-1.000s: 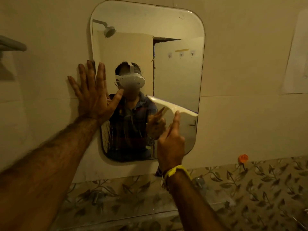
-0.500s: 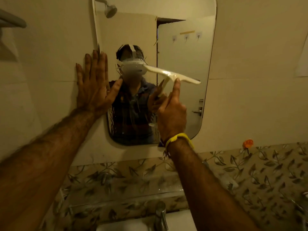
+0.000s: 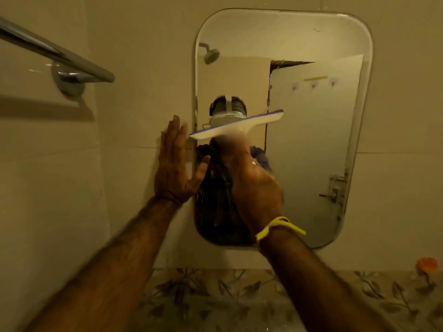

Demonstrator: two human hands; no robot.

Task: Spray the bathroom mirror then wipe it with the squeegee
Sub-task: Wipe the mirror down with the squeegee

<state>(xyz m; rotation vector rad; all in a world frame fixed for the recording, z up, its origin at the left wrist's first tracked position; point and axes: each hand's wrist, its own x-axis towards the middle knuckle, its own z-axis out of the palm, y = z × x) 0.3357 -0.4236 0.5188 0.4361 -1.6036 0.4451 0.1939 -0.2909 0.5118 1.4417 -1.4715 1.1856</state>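
The rounded rectangular mirror hangs on the beige tiled wall. My right hand grips the handle of a white squeegee, whose blade lies tilted across the left half of the glass, its left end at the mirror's left edge. My left hand rests flat with fingers spread on the wall and the mirror's left edge, just left of the blade. A yellow band sits on my right wrist. No spray bottle is in view.
A chrome towel bar juts out from the wall at upper left. A leaf-patterned tile band runs below the mirror. A small orange object sits at lower right. The mirror reflects a person, a shower head and a door.
My right hand has carried the squeegee from the mirror's right side up and over to the left half. The view has swung left, so the towel bar shows more. My left hand stays at the left edge.
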